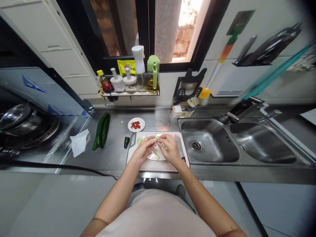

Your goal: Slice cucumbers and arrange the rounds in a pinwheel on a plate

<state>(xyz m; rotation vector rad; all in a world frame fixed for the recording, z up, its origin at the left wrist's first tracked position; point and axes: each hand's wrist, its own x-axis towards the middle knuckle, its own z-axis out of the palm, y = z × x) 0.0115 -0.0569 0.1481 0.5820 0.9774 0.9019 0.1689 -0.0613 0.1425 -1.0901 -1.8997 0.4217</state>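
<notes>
1. While left hand point(143, 150) and right hand point(172, 149) meet at the fingertips over cutting board point(132, 157), can't tell what's pinched.
2. Cucumber slices point(156, 154) lie mid-board, between hands.
3. Cucumber piece point(126, 142) just off board's left edge.

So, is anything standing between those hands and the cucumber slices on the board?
Nothing visible does. The left hand and right hand are over the cutting board, right by the cucumber slices. The dark cucumber stub and the plate of red pieces sit off the board.
</notes>
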